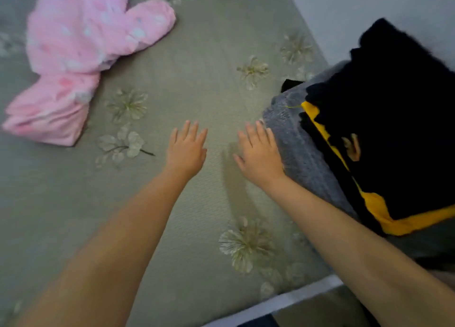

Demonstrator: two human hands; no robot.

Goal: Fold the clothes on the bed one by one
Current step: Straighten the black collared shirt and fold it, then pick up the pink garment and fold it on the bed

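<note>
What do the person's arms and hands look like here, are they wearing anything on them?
Both forearms are bare as far as the view reaches: no sleeves, gloves or watch. The left hand and right hand show no rings or bracelets that I can make out, and the nails look short and unpainted, though the picture is slightly blurred.

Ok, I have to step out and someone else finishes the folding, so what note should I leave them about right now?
Left hand: open, empty, over the bedsheet.
Right hand: open, fingers flat beside the grey folded item, apparently touching its edge.
Done: a folded stack at the right, black and yellow garment on top of the grey one.
Left: the pink spotted garment at upper left, part folded but still spread. Fold it next.
</note>
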